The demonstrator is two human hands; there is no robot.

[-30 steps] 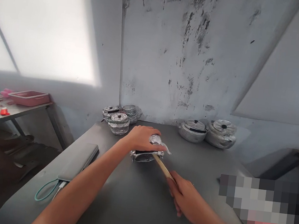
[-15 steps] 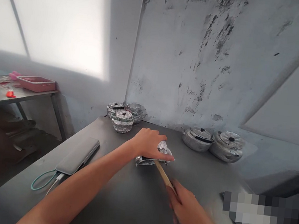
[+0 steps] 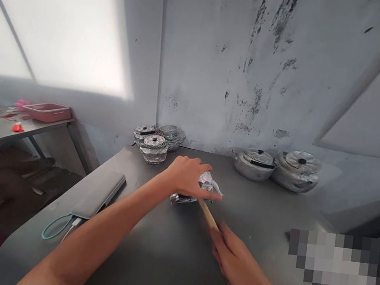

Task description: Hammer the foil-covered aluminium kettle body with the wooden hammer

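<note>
My left hand (image 3: 187,179) is closed over a small silvery metal item (image 3: 206,181) with a crumpled surface and a curved, spout-like piece at its right. Much of it is hidden beneath my palm, so its exact kind is unclear. Held in my right hand (image 3: 228,252) is a pale wooden stick (image 3: 206,213), slanting up and left. Its far end reaches the near side of the metal item, where my left hand hides it. Both hands are over the middle of the grey table (image 3: 150,252).
Small silvery lidded pots (image 3: 154,150) cluster at the back left. Two silvery kettle-like pots (image 3: 256,164) stand at the back right, against the stained wall. A grey power bank (image 3: 98,194) with cables lies left. A pink basket (image 3: 49,112) sits on another table.
The view has shifted slightly. The metal item stays under my left hand, and the wooden stick still meets it, with my right hand a little higher in the picture.
</note>
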